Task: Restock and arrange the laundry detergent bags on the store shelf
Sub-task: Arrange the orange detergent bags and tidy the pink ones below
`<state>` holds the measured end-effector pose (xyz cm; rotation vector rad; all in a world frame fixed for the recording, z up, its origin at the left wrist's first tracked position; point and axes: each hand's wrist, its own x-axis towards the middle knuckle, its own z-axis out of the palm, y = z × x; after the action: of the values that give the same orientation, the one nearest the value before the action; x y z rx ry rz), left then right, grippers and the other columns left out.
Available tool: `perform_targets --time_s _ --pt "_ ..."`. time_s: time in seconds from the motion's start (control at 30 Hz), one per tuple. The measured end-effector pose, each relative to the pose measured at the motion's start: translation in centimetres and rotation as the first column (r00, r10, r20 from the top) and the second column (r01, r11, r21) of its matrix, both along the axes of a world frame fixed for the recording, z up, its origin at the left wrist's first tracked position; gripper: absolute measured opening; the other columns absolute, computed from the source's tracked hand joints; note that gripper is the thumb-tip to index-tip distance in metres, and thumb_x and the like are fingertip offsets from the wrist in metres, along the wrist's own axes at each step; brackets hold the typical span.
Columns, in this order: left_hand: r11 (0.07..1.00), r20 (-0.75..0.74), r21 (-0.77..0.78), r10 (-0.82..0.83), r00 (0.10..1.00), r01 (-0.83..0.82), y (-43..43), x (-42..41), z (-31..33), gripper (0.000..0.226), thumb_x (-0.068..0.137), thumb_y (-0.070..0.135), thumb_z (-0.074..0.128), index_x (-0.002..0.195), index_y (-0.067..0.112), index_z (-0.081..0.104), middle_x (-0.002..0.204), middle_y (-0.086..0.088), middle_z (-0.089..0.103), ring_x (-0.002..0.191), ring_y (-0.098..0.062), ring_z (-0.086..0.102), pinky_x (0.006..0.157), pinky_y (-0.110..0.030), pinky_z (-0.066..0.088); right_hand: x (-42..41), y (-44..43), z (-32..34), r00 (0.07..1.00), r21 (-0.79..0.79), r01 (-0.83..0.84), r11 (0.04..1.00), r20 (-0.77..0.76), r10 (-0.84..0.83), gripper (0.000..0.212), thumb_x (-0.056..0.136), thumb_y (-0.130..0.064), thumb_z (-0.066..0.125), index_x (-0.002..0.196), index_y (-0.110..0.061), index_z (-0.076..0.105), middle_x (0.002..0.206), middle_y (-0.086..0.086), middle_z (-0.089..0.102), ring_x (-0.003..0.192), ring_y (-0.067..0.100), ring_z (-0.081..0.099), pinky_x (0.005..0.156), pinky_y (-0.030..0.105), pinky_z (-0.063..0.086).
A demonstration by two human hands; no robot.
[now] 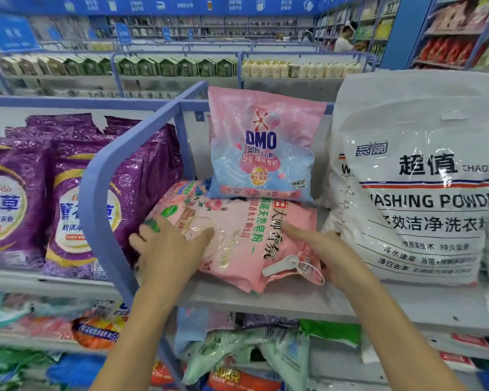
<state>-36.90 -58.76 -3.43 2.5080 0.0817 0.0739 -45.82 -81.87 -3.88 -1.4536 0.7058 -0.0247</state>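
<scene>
A pink detergent bag [237, 235] with a rose print lies flat on the grey shelf [266, 299], a white scoop attached near its right end. My left hand [167, 249] grips the bag's left end, fingers curled over the edge and thumb on top. My right hand [328, 252] holds the right end, with the index finger stretched along the top and the other fingers tucked under the edge. A pink and blue OMO bag [261, 145] stands upright behind it, with its bottom edge resting on the flat bag.
Purple detergent bags [76, 198] stand left of the blue shelf divider [102, 170]. A big white washing powder bag [424, 179] stands close on the right. Mixed bags [246, 354] fill the lower shelf. A person [343, 38] stands in a far aisle.
</scene>
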Motion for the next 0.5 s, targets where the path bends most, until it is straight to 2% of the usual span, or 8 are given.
perform_targets --time_s 0.07,0.1,0.17,0.23,0.27,0.33,0.4,0.5 --pt "1.000 0.033 0.005 0.011 0.999 -0.011 -0.4 0.0 -0.4 0.119 0.073 0.080 0.064 0.155 0.005 0.020 0.152 -0.024 0.025 0.138 -0.041 0.021 0.112 -0.056 0.030 0.0 0.9 0.1 0.999 0.108 0.014 0.994 0.045 -0.019 0.072 0.059 -0.042 0.096 0.112 0.002 0.073 0.097 0.020 0.078 0.092 0.037 0.076 0.097 0.054 0.057" --pt "1.000 0.051 -0.003 0.011 0.999 -0.011 -0.3 -0.2 -0.6 0.119 0.072 0.081 0.064 0.155 0.006 0.020 0.153 -0.023 0.024 0.139 -0.041 0.020 0.113 -0.057 0.030 -0.1 1.1 -0.1 0.997 0.151 0.038 0.988 0.064 -0.048 0.062 0.067 -0.032 0.094 0.113 0.003 0.072 0.097 0.021 0.078 0.086 0.034 0.076 0.092 0.050 0.060" --pt "1.000 0.073 -0.012 -0.015 0.997 0.016 -0.1 -0.6 -1.0 0.115 0.075 0.077 0.065 0.155 0.007 0.021 0.156 -0.022 0.023 0.143 -0.040 0.016 0.115 -0.058 0.028 -0.6 1.6 -0.1 0.987 0.213 0.102 0.972 0.097 -0.125 0.046 0.074 -0.014 0.088 0.111 0.008 0.070 0.088 0.020 0.078 0.069 0.028 0.075 0.070 0.040 0.065" --pt "0.999 0.078 0.017 -0.047 0.996 0.045 0.3 -0.9 -0.9 0.112 0.077 0.074 0.065 0.155 0.006 0.022 0.157 -0.023 0.022 0.146 -0.040 0.013 0.118 -0.058 0.025 -1.6 1.7 0.5 0.976 0.213 0.155 0.965 0.116 -0.183 0.032 0.076 -0.005 0.085 0.101 0.009 0.070 0.074 0.017 0.076 0.054 0.021 0.072 0.047 0.030 0.058" --pt "0.997 0.070 0.031 -0.066 0.995 0.064 0.5 -1.1 -0.7 0.111 0.078 0.074 0.064 0.155 0.005 0.022 0.158 -0.023 0.020 0.148 -0.040 0.010 0.119 -0.058 0.023 -2.2 1.7 1.0 0.971 0.203 0.169 0.964 0.133 -0.198 0.026 0.075 -0.003 0.084 0.095 0.008 0.070 0.071 0.016 0.076 0.051 0.020 0.071 0.043 0.027 0.055" --pt "0.994 0.030 0.040 -0.107 0.994 0.105 0.5 -1.6 0.1 0.107 0.080 0.074 0.061 0.154 0.007 0.023 0.160 -0.021 0.017 0.149 -0.037 0.006 0.120 -0.057 0.021 -3.4 1.4 2.2 0.958 0.170 0.190 0.967 0.184 -0.220 0.018 0.073 0.000 0.084 0.084 0.006 0.070 0.069 0.016 0.075 0.050 0.021 0.071 0.042 0.027 0.055" --pt "0.986 -0.037 0.072 -0.151 0.988 0.153 0.5 -2.3 0.8 0.103 0.082 0.075 0.058 0.154 0.010 0.025 0.161 -0.019 0.014 0.150 -0.035 0.002 0.119 -0.055 0.018 -4.7 1.0 3.5 0.943 0.163 0.188 0.969 0.245 -0.224 0.017 0.071 0.003 0.082 0.083 0.007 0.070 0.071 0.018 0.076 0.053 0.023 0.072 0.044 0.028 0.057" --pt "0.952 -0.124 0.174 -0.233 0.965 0.252 0.1 -2.8 1.2 0.110 0.082 0.080 0.052 0.159 0.011 0.015 0.167 -0.018 0.002 0.154 -0.036 -0.010 0.122 -0.053 0.006 -6.8 0.4 5.0 0.938 0.149 0.187 0.971 0.265 -0.221 0.039 0.059 0.000 0.081 0.096 0.005 0.070 0.078 0.018 0.077 0.058 0.025 0.074 0.047 0.032 0.059"
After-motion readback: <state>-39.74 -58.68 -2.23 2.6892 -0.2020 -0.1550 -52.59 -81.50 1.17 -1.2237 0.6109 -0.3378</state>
